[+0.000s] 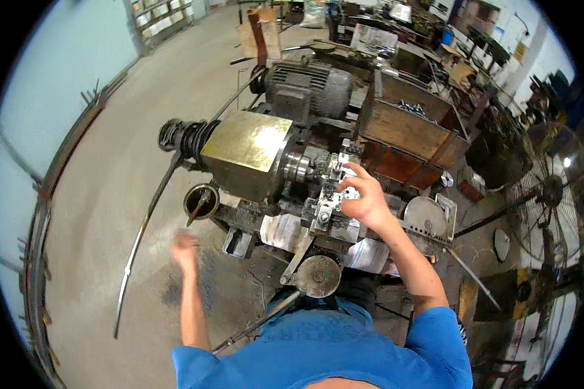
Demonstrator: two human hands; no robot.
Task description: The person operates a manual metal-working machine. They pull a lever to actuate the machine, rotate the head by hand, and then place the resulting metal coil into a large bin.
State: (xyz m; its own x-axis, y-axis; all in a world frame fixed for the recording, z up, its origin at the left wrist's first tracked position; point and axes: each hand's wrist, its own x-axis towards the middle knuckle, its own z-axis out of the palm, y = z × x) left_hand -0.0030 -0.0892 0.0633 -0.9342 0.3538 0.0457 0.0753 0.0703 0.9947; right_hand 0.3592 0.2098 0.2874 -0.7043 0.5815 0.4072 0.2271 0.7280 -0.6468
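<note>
Workshop floor (110, 194) of bare concrete surrounds an old metal-working machine, seen from above my head; cluttered benches and a wooden crate (405, 126) of small metal parts lie beyond it, and a wire-guarded fan (551, 194) stands to my right. At the machine's centre sits a brass-coloured housing (246, 152) with a grey electric motor (308, 87) behind it, and a chuck faces the tool block (334, 194), which lies between the housing and my body, presumably so that it can be reached while I stand at the front. My right hand (363, 198) rests on top of this tool block, fingers spread and curled loosely over its bright metal parts, touching rather than clenching; whether a small piece sits under the palm I cannot tell. My left hand (185, 249) hangs over the floor, well apart from the machine and blurred, so I cannot tell how far open it is; it appears to hold nothing. A round handwheel (318, 275) projects toward me just below the tool block, and a long curved lever (143, 233) sweeps down on the left.
</note>
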